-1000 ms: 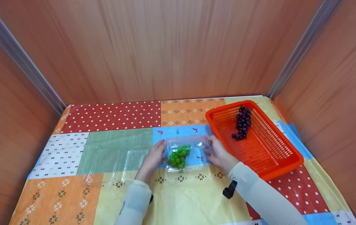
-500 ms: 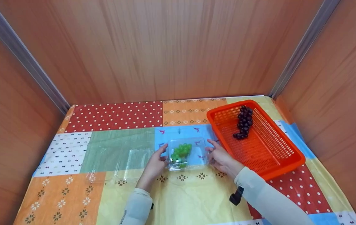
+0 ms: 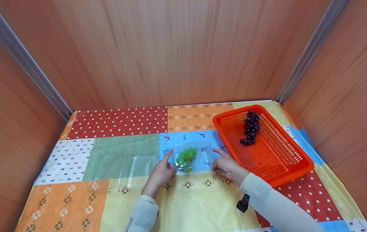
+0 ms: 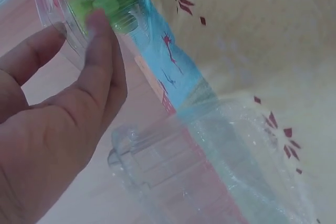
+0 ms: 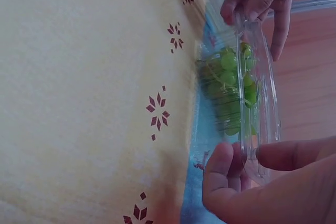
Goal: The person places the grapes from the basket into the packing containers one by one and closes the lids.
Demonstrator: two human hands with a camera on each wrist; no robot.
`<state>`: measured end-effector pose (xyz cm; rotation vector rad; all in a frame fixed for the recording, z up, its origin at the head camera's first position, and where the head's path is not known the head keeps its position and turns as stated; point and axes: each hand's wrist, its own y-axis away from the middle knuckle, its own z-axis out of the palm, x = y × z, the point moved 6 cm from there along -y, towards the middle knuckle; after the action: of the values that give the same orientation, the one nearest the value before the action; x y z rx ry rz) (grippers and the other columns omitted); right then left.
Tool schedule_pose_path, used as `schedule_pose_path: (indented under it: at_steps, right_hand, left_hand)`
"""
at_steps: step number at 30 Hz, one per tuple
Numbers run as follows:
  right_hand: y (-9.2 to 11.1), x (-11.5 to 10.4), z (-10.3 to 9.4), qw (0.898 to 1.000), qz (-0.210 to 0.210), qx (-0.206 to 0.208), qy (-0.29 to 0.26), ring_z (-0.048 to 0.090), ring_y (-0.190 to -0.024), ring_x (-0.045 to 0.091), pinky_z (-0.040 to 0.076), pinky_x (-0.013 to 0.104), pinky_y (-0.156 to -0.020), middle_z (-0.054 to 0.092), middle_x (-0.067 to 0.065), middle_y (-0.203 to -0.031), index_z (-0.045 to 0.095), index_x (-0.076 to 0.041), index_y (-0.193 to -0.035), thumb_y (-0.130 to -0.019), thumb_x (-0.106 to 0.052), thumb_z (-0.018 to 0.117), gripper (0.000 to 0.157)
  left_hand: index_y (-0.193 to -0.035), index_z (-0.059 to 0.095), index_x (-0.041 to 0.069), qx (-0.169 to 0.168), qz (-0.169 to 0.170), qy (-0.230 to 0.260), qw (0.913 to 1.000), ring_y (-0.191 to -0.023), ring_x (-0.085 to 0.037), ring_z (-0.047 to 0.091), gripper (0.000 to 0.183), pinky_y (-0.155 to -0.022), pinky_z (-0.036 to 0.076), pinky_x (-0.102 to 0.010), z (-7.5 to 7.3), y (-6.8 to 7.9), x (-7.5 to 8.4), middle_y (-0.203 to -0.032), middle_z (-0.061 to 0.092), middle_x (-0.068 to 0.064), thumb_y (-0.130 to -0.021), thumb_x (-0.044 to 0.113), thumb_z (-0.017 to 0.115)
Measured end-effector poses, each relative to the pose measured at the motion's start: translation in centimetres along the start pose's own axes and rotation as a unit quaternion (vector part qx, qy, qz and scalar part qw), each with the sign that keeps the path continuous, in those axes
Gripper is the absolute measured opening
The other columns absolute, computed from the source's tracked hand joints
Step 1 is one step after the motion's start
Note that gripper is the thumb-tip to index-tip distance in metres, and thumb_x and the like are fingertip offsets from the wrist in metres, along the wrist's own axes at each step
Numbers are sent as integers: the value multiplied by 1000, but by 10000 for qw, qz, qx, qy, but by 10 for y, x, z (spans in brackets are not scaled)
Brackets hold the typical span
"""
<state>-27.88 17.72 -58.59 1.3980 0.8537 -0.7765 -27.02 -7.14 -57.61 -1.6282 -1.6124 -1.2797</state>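
A clear plastic clamshell box (image 3: 204, 161) lies in the middle of the table with a bunch of green grapes (image 3: 186, 156) inside it. Its lid (image 5: 269, 111) sits over the base, the two rims close together in the right wrist view. At the box's left front corner my left hand (image 3: 162, 170) pinches the rim between thumb and fingers, forefinger stretched along the side. My right hand (image 3: 228, 165) pinches the right end of the rim, with thumb and fingers on either side of it. In the left wrist view the grapes (image 4: 107, 3) show through the plastic near my fingertips.
An orange-red basket (image 3: 268, 178) stands right of the box, close to my right hand, with dark purple grapes (image 3: 251, 127) in it. Left of my left hand lies another clear plastic container (image 3: 143, 164), hard to see. Wooden panels (image 3: 183, 54) enclose the table's back and sides.
Both hands have shifted slightly toward the front along the box's sides, down to its front corners. The lid looks flatter over the grapes. The basket and purple grapes stay put.
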Motion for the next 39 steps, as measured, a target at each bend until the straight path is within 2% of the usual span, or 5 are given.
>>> schedule_pose_path:
  at_steps: [3, 8, 16, 27, 39]
  right_hand:
    - [-1, 1, 1, 10000, 41, -52, -26, 54, -66, 27, 53, 43, -68, 49, 22, -93, 30, -22, -146, -73, 15, 52, 85]
    - [-1, 1, 0, 9999, 129, -81, -9, 62, -72, 32, 55, 45, -72, 50, 31, -106, 32, -20, -145, -76, 14, 53, 80]
    - [-1, 1, 1, 9996, 135, -57, 245, 65, -74, 31, 56, 44, -73, 49, 32, -109, 31, -21, -144, -79, 11, 49, 74]
    - [-2, 1, 1, 9997, 192, -130, 84, 65, -73, 32, 54, 46, -77, 49, 33, -113, 31, -23, -144, -78, 11, 51, 77]
    - [-2, -1, 3, 9995, -169, 38, 260, 65, -72, 30, 56, 43, -70, 47, 33, -111, 32, -16, -143, -81, 15, 43, 70]
  left_hand:
    - [-151, 19, 28, -155, -135, 37, 9998, -68, -27, 59, 72, -58, 49, -34, 2, 1, -2, -80, 59, -10, -91, 6, 52]
    - [-151, 18, 23, -218, -105, 133, 9996, -65, -28, 60, 72, -58, 49, -35, 3, 0, -2, -74, 59, -10, -89, 5, 50]
    - [-151, 14, 24, -313, -217, 286, 9989, -68, -33, 62, 74, -62, 51, -40, 2, 0, -6, -76, 62, -12, -90, 4, 52]
    - [-151, 14, 25, -309, -214, 319, 9988, -67, -34, 64, 75, -62, 52, -44, 0, -2, -6, -77, 64, -15, -91, 3, 52]
    - [-151, 17, 24, -212, -177, 312, 9991, -67, -34, 63, 74, -60, 52, -40, 1, 0, -4, -75, 61, -12, -90, 3, 53]
